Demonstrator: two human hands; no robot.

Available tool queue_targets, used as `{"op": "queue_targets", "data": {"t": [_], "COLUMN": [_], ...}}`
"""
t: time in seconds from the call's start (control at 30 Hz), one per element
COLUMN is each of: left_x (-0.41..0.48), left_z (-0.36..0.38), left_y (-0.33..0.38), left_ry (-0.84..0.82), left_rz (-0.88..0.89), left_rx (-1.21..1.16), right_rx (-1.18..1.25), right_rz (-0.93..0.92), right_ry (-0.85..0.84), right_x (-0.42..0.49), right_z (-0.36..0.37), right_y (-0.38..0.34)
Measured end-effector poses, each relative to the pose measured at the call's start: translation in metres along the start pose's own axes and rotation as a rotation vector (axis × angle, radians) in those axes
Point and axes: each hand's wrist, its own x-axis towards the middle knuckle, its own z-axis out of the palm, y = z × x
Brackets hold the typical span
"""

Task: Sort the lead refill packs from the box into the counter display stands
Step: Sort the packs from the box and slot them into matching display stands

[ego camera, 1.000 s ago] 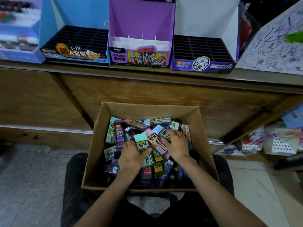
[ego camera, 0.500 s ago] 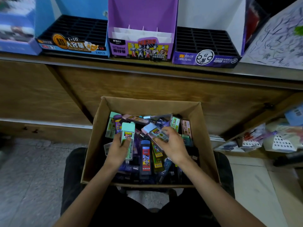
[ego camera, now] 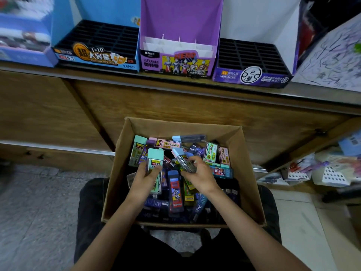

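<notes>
On the counter (ego camera: 312, 92) the blue stand (ego camera: 93, 55) sits farthest left, its black slots bare as far as I can see. Below it, in the box (ego camera: 117, 169) on the person's lap, the left hand (ego camera: 143, 179) grips a mint pack (ego camera: 155, 159), fingers and thumb curled round its lower half. The pack stands with its long axis running 12 to 6, cap at 12. From that hand the blue stand lies at about 11 o'clock and well apart, so the left hand is the nearer one for it. The pack's yellow badge looks to me like the one on that stand's front, which would make it the likely home. The purple stand (ego camera: 175, 63) is in the middle, at roughly 12 from both hands, with white dividers showing. The right hand (ego camera: 199, 175) pinches a clear pack (ego camera: 183, 159) with a pale blue cap between thumb and curled fingers. It is tilted, cap toward 11 and tail toward 5. The dark stand (ego camera: 252, 75) lies at 1 o'clock from this hand, also well apart. Which stand suits the clear pack I cannot say, since its label is partly under the thumb and too small to read. The packs low in the box sink into shadow, and the blue carton at the far left is blurred and cut off.
</notes>
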Motion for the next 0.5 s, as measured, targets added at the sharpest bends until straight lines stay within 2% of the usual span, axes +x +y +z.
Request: {"op": "queue_targets", "data": {"t": [0.07, 0.13, 0.3, 0.4, 0.5], "left_x": [0.000, -0.002, -0.007, -0.010, -0.013], "left_z": [0.005, 0.014, 0.037, 0.045, 0.045], "left_y": [0.004, 0.011, 0.031, 0.044, 0.060], "left_ry": [-0.038, -0.090, -0.292, -0.332, -0.304], "left_rz": [-0.027, -0.057, -0.095, -0.049, -0.015], "left_rx": [-0.022, -0.070, -0.491, -0.482, -0.446], "right_rx": [0.189, 0.275, 0.296, 0.230, 0.321], "right_rz": [-0.008, -0.059, -0.154, -0.177, -0.246], "right_ry": [0.015, 0.053, 0.112, 0.188, 0.187], "right_x": [-0.010, -0.022, -0.046, -0.056, -0.064], "right_z": [-0.004, -0.008, -0.012, -0.016, -0.026], "right_y": [-0.004, -0.009, -0.032, -0.043, -0.055]}}
